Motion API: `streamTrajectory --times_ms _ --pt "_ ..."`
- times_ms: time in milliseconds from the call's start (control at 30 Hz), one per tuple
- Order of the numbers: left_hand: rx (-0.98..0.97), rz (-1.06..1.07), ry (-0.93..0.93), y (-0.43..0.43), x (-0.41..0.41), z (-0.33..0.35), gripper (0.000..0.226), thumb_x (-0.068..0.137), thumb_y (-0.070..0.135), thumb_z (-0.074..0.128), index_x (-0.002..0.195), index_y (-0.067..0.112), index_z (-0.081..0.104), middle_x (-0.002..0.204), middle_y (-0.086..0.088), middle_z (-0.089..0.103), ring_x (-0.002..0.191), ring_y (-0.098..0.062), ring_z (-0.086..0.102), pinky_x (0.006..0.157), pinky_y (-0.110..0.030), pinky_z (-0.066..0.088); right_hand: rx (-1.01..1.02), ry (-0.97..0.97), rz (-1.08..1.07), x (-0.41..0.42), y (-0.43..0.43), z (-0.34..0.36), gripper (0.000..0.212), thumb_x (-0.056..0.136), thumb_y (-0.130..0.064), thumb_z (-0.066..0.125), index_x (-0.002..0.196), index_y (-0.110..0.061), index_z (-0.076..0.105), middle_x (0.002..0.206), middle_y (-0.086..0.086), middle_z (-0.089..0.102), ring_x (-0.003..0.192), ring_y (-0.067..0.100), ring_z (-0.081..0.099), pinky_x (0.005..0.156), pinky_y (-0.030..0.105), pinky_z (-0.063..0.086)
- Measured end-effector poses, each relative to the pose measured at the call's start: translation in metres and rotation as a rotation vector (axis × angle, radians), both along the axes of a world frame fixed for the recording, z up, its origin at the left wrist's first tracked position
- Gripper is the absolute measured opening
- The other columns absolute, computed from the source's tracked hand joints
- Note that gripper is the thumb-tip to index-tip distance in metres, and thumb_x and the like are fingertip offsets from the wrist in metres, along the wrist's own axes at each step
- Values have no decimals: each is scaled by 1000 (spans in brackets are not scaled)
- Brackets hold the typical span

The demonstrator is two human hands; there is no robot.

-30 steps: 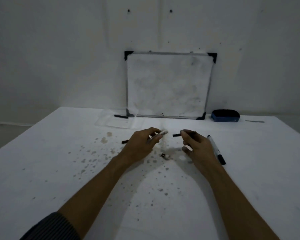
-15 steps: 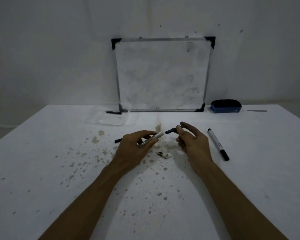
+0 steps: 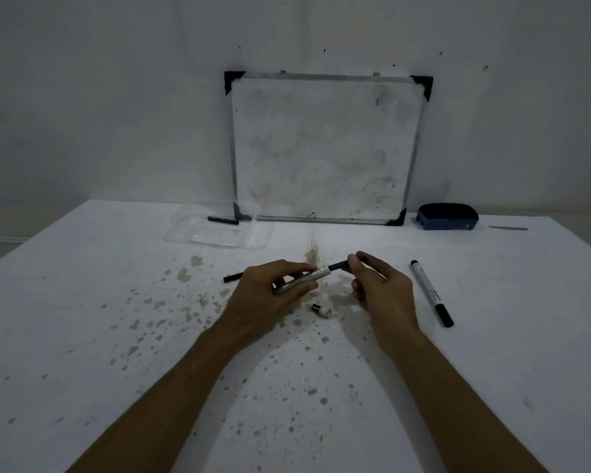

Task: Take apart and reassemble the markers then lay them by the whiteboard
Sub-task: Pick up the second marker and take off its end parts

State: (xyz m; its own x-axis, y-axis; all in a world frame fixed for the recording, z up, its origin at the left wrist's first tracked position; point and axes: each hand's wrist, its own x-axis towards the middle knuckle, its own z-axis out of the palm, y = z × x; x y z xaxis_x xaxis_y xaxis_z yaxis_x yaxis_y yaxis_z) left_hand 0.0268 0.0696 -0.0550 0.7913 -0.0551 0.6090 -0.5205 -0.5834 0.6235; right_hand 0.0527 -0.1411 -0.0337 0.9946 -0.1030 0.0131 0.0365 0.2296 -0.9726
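The left hand (image 3: 270, 291) grips a smooth white marker barrel (image 3: 304, 280); the right hand (image 3: 379, 288) pinches a thin black ink core (image 3: 338, 266) at its mouth. Both are above the stained, matte white table (image 3: 82, 336), near its middle.

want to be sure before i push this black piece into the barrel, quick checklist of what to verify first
1. Left hand grips the marker barrel: ok.
2. Right hand pinches the black insert: ok.
3. Insert's end meets the barrel's open end: ok, though whether it has entered, cannot tell.
4. Insert in line with the barrel: cannot tell; the angle looks slightly off.
5. Small end plug within reach on the table between the hands: ok.
6. Assembled marker lies apart to the right, out of the way: ok.
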Motion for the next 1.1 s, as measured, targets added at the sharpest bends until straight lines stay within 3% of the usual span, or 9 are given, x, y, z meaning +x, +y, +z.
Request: streamTrajectory --times_ms 100,233,400,533,633,700,800,933,1100 --pt "34 2 5 0 0 -2 32 94 48 73 122 33 78 100 23 77 74 3 67 64 -7 47 -156 -99 -8 -3 4 -2 34 87 -34 77 119 -25 70 71 -5 75 55 3 61 61 19 51" --pt "-4 -21 61 -3 -1 -1 33 99 48 65 127 33 74 89 29 76 70 3 71 59 -12 54 -291 -319 -21 -12 13 -4 26 91 -31 73 117 -29 71 94 -8 79 78 5 73 66 20 59" --pt "-122 -29 136 -1 -4 4 41 99 53 60 127 26 74 84 12 79 53 -9 68 52 -22 59 -588 -458 53 -18 23 -8 28 103 -36 52 128 -34 65 120 -14 66 103 -6 62 82 8 49" --pt "-334 -20 275 1 -2 10 31 101 45 62 116 22 77 84 9 79 49 -9 66 45 -22 54 -747 -407 138 -17 14 -6 39 101 -48 48 137 -36 55 122 -16 60 100 -1 60 85 20 54" --pt "-568 -33 320 10 1 14 25 105 34 66 113 13 78 81 3 79 48 -11 66 40 -23 50 -1045 -404 301 -20 -1 -9 45 89 -65 56 128 -43 56 111 -21 54 94 -5 55 80 16 48" --pt "-750 -62 339 15 2 18 28 97 39 72 111 15 79 86 -1 79 52 -14 66 43 -25 51 -1123 -428 363 -20 -5 -13 36 90 -58 58 121 -39 63 111 -19 54 94 -5 53 84 19 48" --pt "-843 -123 379 12 3 22 43 85 50 77 113 18 80 92 -3 79 57 -18 66 50 -30 54 -1098 -455 332 -19 -2 -9 24 98 -43 57 116 -36 70 109 -16 59 88 -8 52 81 9 44" --pt "-751 -163 485 3 0 24 61 72 63 82 120 24 79 98 -2 82 59 -18 70 47 -27 53 -724 -356 227 -17 -3 1 30 101 -38 56 127 -33 68 106 -15 72 83 -7 64 69 5 47" --pt "-477 -164 475 -7 -8 17 28 96 44 74 121 33 79 100 1 83 59 -13 70 43 -23 49 -263 -178 166 -13 -2 1 34 96 -36 65 130 -31 65 91 -8 76 70 0 64 67 13 52"
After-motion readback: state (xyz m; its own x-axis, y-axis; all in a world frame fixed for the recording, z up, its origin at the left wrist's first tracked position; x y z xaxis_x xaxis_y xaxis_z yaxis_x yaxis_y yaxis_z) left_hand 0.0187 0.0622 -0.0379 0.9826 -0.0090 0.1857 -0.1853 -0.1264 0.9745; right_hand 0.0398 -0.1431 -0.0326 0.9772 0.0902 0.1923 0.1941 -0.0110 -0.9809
